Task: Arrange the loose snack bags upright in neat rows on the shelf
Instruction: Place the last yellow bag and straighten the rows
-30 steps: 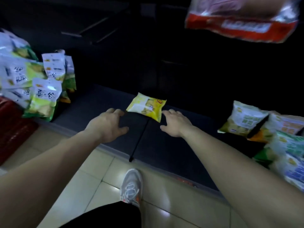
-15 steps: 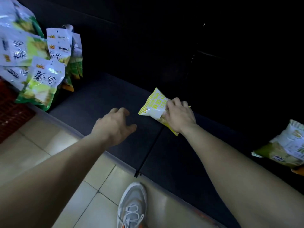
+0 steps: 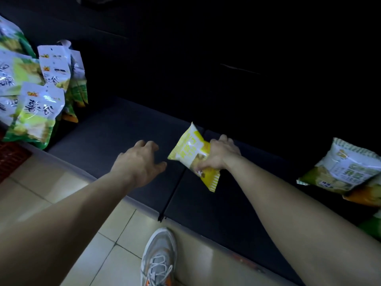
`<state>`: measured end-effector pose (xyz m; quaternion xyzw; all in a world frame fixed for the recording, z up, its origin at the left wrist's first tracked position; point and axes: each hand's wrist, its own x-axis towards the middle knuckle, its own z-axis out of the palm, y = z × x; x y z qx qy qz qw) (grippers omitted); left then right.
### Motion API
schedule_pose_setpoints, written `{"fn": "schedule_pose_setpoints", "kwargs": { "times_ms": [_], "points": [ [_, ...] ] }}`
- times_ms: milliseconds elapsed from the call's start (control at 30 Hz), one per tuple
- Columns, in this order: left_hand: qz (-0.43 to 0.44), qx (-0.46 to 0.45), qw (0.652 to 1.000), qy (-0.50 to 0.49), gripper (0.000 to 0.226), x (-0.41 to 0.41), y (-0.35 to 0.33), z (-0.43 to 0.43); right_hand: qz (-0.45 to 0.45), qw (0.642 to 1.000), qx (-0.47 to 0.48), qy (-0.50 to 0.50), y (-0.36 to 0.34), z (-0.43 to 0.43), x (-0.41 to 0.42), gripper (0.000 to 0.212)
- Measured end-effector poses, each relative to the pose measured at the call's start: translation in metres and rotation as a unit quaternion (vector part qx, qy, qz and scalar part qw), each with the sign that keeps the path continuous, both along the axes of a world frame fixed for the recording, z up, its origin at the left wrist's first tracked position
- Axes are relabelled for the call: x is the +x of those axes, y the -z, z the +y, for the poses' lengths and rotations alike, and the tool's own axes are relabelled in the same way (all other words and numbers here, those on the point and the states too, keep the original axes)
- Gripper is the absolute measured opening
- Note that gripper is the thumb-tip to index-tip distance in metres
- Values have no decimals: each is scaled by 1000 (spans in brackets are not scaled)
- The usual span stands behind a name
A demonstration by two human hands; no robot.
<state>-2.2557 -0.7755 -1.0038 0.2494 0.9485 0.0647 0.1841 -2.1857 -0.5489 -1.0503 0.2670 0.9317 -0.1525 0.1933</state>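
Observation:
My right hand [image 3: 220, 154] grips a small yellow and white snack bag [image 3: 190, 150] and holds it tilted, lifted off the dark low shelf [image 3: 115, 133]. My left hand [image 3: 140, 159] hovers just left of the bag, fingers spread, holding nothing. Several green and white snack bags [image 3: 36, 114] stand upright in a cluster at the shelf's left end. More loose bags [image 3: 342, 168] lie flat in a heap at the right end.
A seam [image 3: 175, 190] splits the shelf surface under the yellow bag. The back of the shelf is dark. Beige floor tiles [image 3: 68, 201] and my grey sneaker [image 3: 158, 256] lie in front of the shelf edge.
My right hand closed on the yellow bag and has lifted and tipped it up off the shelf. My left hand stayed beside it. The view shifted left and down.

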Motion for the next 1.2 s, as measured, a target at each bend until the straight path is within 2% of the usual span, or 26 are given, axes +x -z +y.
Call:
{"fn": "schedule_pose_setpoints", "kwargs": {
  "times_ms": [167,233,333,500,667,833,900,1000,1200],
  "points": [
    [0,-3,999,48,61,25,-31,10,-11,999,-6,-33,-31,-5,63,103],
    [7,-11,997,82,64,38,-52,12,9,999,2,-41,-55,-6,100,98],
    [-8,0,992,128,75,63,-87,19,51,998,-5,-33,-101,-5,158,103],
    [-58,85,972,213,92,138,-150,42,108,994,-13,2,-179,-9,258,104],
    [-134,186,951,206,79,230,-175,64,183,982,-5,47,-219,-14,342,108],
    [-132,250,944,173,68,293,-175,88,201,978,20,59,-221,1,401,111],
    [-120,233,948,180,71,305,-172,101,192,979,39,62,-214,13,419,109],
    [-84,170,960,206,78,315,-164,125,155,983,61,76,-204,35,445,94],
    [23,52,975,216,94,308,-131,183,70,985,35,155,-186,88,483,79]
  ]
}}
